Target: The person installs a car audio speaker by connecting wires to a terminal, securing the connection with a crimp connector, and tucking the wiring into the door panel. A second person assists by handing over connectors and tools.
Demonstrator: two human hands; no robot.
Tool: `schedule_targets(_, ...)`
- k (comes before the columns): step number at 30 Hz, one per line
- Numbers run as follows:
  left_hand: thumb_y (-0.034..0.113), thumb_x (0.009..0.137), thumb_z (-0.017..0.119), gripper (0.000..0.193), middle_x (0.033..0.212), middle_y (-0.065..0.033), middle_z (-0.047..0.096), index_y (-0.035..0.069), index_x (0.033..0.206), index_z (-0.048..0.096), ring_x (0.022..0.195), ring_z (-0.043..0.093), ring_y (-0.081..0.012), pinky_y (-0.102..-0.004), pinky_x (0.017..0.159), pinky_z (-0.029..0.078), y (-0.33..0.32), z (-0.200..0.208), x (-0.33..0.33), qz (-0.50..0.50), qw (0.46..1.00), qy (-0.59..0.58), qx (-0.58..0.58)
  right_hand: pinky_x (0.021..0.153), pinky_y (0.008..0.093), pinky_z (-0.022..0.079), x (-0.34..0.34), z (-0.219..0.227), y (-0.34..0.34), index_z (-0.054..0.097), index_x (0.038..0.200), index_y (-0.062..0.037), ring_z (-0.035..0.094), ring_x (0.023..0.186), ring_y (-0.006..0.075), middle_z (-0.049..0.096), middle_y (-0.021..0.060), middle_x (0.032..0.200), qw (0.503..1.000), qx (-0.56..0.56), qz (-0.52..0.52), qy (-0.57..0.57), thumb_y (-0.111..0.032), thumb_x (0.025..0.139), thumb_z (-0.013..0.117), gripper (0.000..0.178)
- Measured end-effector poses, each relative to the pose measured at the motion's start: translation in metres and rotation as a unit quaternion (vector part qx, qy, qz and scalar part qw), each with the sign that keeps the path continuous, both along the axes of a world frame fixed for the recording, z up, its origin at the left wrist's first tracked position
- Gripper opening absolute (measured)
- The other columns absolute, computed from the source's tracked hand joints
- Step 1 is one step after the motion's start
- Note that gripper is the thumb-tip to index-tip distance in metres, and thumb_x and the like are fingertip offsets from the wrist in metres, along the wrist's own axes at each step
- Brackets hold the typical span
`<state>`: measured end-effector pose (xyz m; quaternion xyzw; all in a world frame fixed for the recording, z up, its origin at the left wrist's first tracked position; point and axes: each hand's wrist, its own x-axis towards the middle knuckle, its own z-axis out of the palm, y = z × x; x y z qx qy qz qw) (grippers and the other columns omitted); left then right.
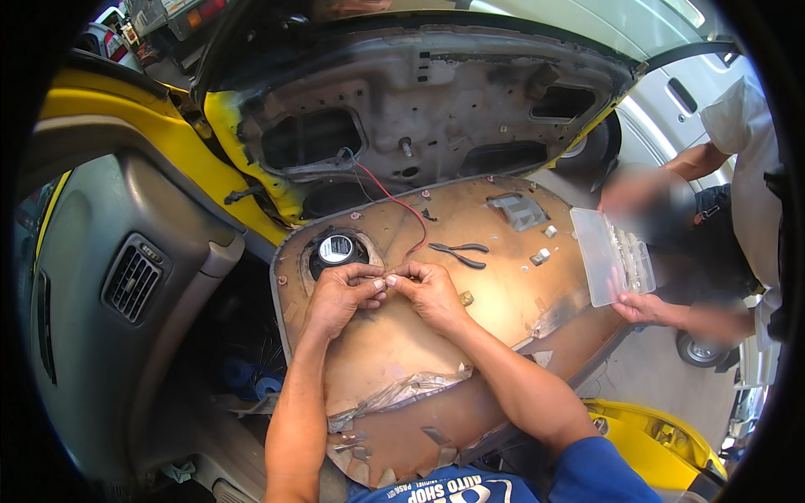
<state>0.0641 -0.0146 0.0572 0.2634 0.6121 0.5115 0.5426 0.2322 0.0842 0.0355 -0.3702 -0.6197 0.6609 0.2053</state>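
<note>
My left hand point(342, 300) and my right hand point(432, 300) meet fingertip to fingertip just above the tan door panel point(411, 335). A red wire point(394, 197) runs from the door frame down into my right hand's pinch. My left thumb and forefinger are pressed together against the right fingertips; what lies between them is too small to make out. Close by my left hand, a round black speaker point(337, 249) with a silver-white centre sits at a hole in the panel. Pliers point(461, 253) with dark handles lie beyond my right hand, on the panel.
Behind the panel stands the bare inner door frame point(394, 109) with yellow edges. At right, a person's hand point(639, 307) holds a clear divided plastic case point(599, 256). White clips point(541, 256) and a grey foil patch point(517, 211) lie on the panel. The dashboard point(126, 251) is at left.
</note>
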Motion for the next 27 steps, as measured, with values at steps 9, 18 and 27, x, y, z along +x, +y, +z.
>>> schedule_targets(9, 0.009, 0.101, 0.069, 0.026, 0.094, -0.0050, 0.073, -0.002, 0.124, 0.073, 0.084, 0.068, -0.0112, -0.0265, 0.077, 0.058, -0.001, -0.026, -0.006, 0.048, 0.997, 0.055, 0.036, 0.090, 0.0391, 0.056, 0.011, 0.019, 0.082, 0.077, 0.121, -0.0060, 0.071, 0.098, 0.0279, 0.074, 0.0137, 0.104, 0.936, 0.332, 0.075, -0.096, -0.008, 0.094, 0.073, 0.027)
schedule_targets(18, 0.011, 0.105, 0.064, 0.017, 0.096, -0.0040, 0.070, -0.002, 0.114, 0.070, 0.084, 0.069, -0.0116, -0.0269, 0.076, 0.058, 0.009, -0.034, -0.004, 0.120, 0.987, 0.103, 0.020, 0.090, 0.0429, 0.056, 0.001, -0.033, 0.080, 0.080, 0.111, -0.0104, 0.069, 0.103, 0.0338, 0.070, 0.0105, 0.106, 0.898, 0.396, 0.146, -0.125, -0.014, 0.092, 0.076, 0.020)
schedule_targets(27, 0.014, 0.108, 0.058, 0.018, 0.106, -0.0077, 0.071, 0.001, 0.117, 0.066, 0.092, 0.070, -0.0149, -0.0285, 0.077, 0.058, 0.079, -0.024, -0.009, 0.200, 0.976, 0.072, 0.038, 0.072, 0.0337, 0.054, 0.009, -0.037, 0.081, 0.078, 0.107, 0.0003, 0.067, 0.079, 0.0169, 0.073, 0.0088, 0.097, 0.978, 0.203, -0.044, -0.004, -0.010, 0.093, 0.077, 0.017)
